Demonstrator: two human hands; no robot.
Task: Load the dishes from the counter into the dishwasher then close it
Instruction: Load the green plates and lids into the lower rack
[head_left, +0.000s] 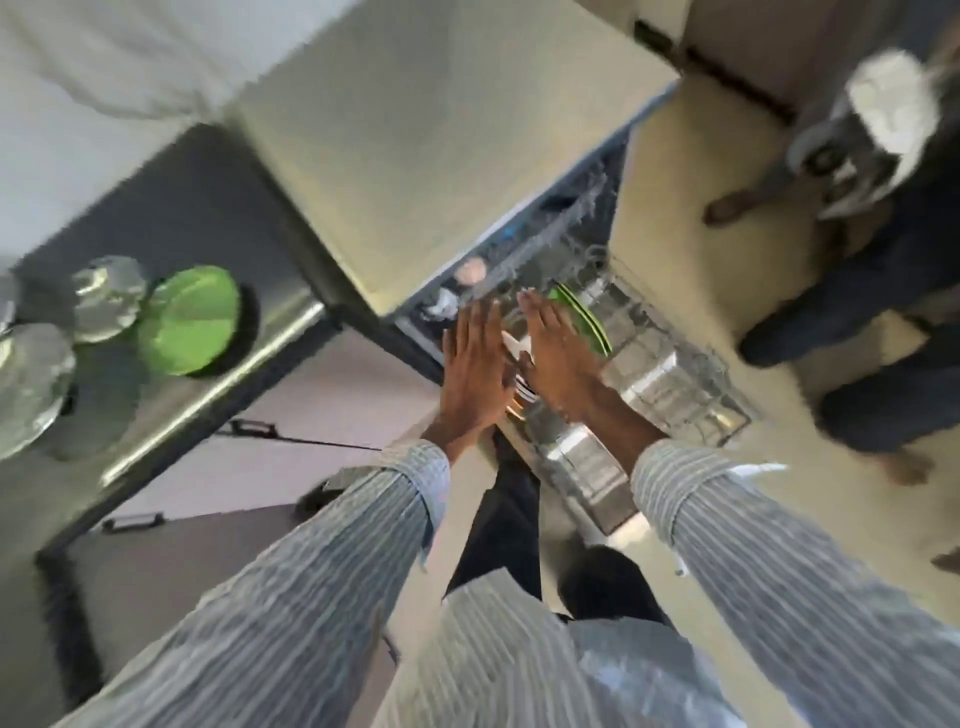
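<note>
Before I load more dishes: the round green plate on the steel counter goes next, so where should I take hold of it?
Probably by the round green plate's near rim, coming from the counter's front edge: it seems to lie flat, so only the rim lets fingers pinch it.

The whole view is blurred by motion. On the worktop (208, 384), left of the dishwasher rack (670, 374), the shiny steel dishes (31, 384) are smeared and cut by the left edge. Both hands hide most of the white plates (519, 345) in the rack. The bystander (872, 291) right of the rack is cut by the edge.
</note>
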